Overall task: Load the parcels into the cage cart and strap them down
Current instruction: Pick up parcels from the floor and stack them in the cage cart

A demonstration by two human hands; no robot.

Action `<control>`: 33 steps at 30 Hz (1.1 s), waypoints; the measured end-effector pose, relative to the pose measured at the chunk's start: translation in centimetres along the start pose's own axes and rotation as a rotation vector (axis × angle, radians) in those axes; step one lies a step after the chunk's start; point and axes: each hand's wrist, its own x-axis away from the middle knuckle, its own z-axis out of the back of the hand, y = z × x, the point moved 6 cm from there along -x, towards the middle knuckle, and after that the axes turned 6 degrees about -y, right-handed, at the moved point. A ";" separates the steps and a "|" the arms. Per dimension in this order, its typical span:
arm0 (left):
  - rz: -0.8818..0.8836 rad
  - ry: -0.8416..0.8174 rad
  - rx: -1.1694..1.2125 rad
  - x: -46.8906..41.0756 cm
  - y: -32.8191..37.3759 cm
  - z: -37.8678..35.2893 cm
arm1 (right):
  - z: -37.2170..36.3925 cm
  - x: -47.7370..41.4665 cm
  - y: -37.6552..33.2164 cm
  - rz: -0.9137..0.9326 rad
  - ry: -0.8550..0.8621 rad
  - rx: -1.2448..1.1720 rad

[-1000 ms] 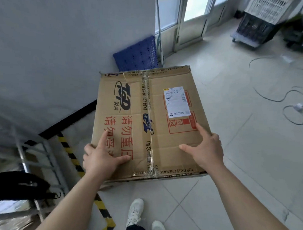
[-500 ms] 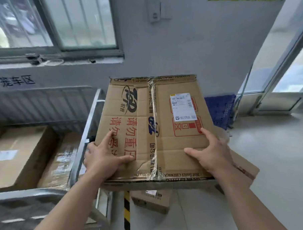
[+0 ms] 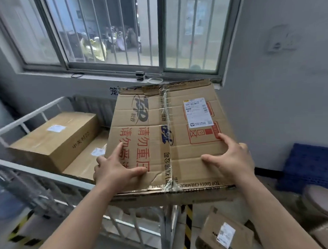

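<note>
Two hands carry one big TOP Daily Chemicals carton (image 3: 165, 139). The left hand (image 3: 114, 171) and right hand (image 3: 232, 159) clamp its near corners, thumbs and forefingers flat on the lid, the other fingers hooked over the side edges. It hangs over the near corner of the cage cart (image 3: 36, 113), not set down. My worries: the lid is creased and the tape seam (image 3: 171, 184) is torn, so it could buckle or slip. If it lands half on the tall brown box (image 3: 53, 142) and half on the flat parcel (image 3: 84, 163), it sits tilted, which makes strapping a pain. The small parcel (image 3: 224, 232) on the floor is also a trip hazard.
</note>
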 end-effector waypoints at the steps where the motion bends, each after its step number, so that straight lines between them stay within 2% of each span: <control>1: 0.014 0.007 -0.015 -0.9 -1.4 1.6 | -1.6 -0.3 -1.7 0.007 -0.016 -0.008; 6: 0.072 0.014 -0.036 -5.7 -8.0 7.7 | -9.0 -1.6 -9.1 0.037 -0.066 -0.022; 12: 0.124 -0.013 -0.050 -11.0 -12.5 11.9 | -16.1 -4.4 -14.7 0.023 -0.147 -0.009; 26: 0.232 -0.100 -0.097 -28.6 -17.0 14.1 | -26.9 -17.9 -21.9 -0.050 -0.279 0.025; 33: 0.223 -0.183 -0.112 -36.9 -19.9 14.4 | -32.0 -21.2 -24.3 -0.147 -0.310 0.037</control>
